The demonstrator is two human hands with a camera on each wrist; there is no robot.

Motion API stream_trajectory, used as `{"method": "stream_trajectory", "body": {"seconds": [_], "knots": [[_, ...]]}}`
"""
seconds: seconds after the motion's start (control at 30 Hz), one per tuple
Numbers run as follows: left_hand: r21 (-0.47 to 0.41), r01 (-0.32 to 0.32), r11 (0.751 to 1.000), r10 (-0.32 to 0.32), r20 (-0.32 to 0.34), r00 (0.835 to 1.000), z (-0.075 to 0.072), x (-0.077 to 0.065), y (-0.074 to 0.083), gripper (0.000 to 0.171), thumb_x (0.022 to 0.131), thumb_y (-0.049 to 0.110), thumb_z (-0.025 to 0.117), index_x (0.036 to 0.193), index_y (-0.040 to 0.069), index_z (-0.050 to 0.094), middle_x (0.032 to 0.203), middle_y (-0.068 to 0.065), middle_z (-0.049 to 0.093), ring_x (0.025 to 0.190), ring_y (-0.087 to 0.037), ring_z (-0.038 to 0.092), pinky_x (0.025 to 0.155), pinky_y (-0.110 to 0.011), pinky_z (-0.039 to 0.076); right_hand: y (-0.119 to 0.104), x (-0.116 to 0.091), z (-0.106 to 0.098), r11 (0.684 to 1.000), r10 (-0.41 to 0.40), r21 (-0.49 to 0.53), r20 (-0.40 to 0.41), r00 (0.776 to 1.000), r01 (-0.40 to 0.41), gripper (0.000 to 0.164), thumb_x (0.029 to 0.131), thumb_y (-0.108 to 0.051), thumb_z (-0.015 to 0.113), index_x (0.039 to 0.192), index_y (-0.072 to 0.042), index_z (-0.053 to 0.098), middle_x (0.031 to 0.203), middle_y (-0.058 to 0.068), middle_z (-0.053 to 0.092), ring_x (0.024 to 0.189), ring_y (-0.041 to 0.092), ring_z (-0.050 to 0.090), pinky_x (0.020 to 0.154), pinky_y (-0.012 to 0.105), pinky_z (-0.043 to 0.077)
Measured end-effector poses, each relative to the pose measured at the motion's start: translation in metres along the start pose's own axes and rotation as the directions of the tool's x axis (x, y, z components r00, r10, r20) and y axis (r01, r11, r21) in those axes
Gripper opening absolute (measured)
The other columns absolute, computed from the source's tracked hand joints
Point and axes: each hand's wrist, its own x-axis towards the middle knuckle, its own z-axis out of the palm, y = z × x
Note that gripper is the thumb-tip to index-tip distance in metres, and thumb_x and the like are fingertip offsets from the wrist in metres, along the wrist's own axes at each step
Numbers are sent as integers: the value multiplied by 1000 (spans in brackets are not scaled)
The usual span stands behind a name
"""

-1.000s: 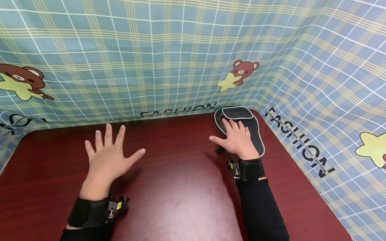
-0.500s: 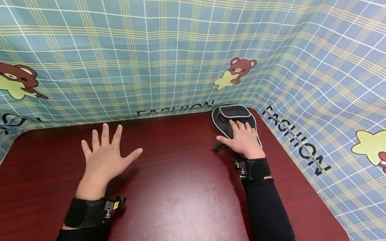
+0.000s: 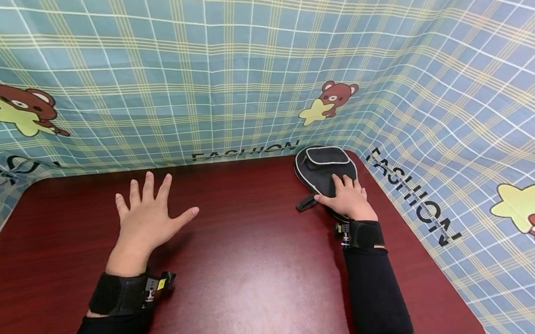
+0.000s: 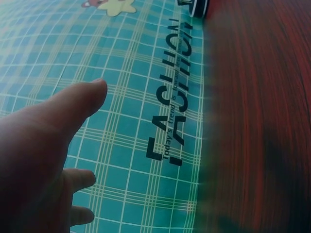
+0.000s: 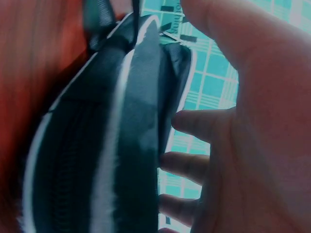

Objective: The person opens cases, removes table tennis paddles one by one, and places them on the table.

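A black zippered case (image 3: pixel 317 173) with pale piping lies at the table's far right corner, shaped like a table tennis bat cover with a small front pocket. My right hand (image 3: pixel 350 201) is over its narrower near end, fingers spread and pointing away from me. In the right wrist view, the fingertips (image 5: pixel 170 160) come right up to the face of the case, and the thumb stays apart from it. A short black strap (image 3: pixel 306 202) sticks out on its left. Over the left side of the table, my left hand (image 3: pixel 146 223) has its fingers spread and holds nothing.
The dark red table (image 3: pixel 242 209) has a glossy top with rounded far corners. Checked cloth (image 3: pixel 225 77) with bears and lettering rises along its back and right edges. Both wrists wear black bands (image 3: pixel 119 293) with small cameras.
My right hand has slid right and toward me over the case, uncovering more of its upper part and the strap. The left hand has stayed nearly still.
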Motion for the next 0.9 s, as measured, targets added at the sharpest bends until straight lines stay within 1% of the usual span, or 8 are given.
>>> {"method": "stream_trajectory", "body": {"seconds": [0.07, 0.17, 0.27, 0.33, 0.53, 0.77, 0.9], "knots": [[1, -3, 1000, 3, 3, 1000, 0, 0, 0, 111, 84, 84, 46, 163, 15, 10, 164, -29, -1, 147, -59, -4, 108, -77, -11, 1, 0, 2, 1000, 7, 10, 15, 1000, -8, 97, 91, -65, 56, 160, -8, 19, 162, 28, 13, 147, 57, 7, 112, 75, 11], [1, -3, 1000, 2, 6, 1000, -1, -1, -1, 111, 83, 84, 46, 163, 15, 10, 164, -30, 0, 147, -59, -4, 109, -77, -11, 1, 1, 5, 999, 16, 27, 25, 1000, -17, 91, 93, -54, 61, 160, -8, 20, 162, 29, 9, 146, 58, 6, 112, 75, 12], [-1, -1, 1000, 1, 9, 1000, -1, -1, -1, 112, 83, 85, 46, 163, 14, 11, 164, -30, 0, 147, -59, -5, 109, -77, -12, 3, 2, 7, 999, 20, 30, 25, 999, -21, 85, 95, -43, 63, 160, -9, 21, 162, 29, 7, 146, 58, 6, 113, 74, 12], [0, -1, 1000, 1, 16, 1000, -2, -1, -2, 112, 82, 85, 47, 162, 14, 12, 164, -30, 1, 147, -59, -4, 108, -77, -12, 3, 3, 8, 1000, 17, 20, 16, 1000, -17, 82, 95, -39, 63, 160, -10, 22, 162, 29, 8, 145, 58, 8, 113, 74, 13], [0, -7, 1000, 7, 43, 999, -3, -2, -2, 112, 82, 81, 54, 162, 13, 13, 164, -30, 1, 146, -60, -3, 108, -77, -12, 3, 4, 7, 1000, -1, 16, -5, 1000, 2, 81, 94, -35, 65, 159, -9, 25, 162, 29, 11, 143, 61, 12, 111, 74, 17], [-1, -10, 1000, 10, 44, 999, -3, -1, -2, 111, 83, 78, 57, 162, 14, 14, 164, -29, 1, 146, -60, -2, 109, -76, -11, 4, 5, 10, 1000, -21, -11, -29, 999, 20, 81, 92, -33, 66, 158, -7, 28, 160, 30, 15, 140, 62, 19, 109, 74, 22], [1, -17, 1000, 17, 52, 999, -2, -1, -2, 110, 83, 77, 58, 162, 14, 13, 164, -29, 0, 146, -60, -2, 109, -76, -11, 2, 4, 11, 1000, -21, -11, -50, 999, 21, 82, 89, -32, 66, 157, -7, 30, 160, 29, 18, 139, 62, 21, 107, 75, 24]]}}
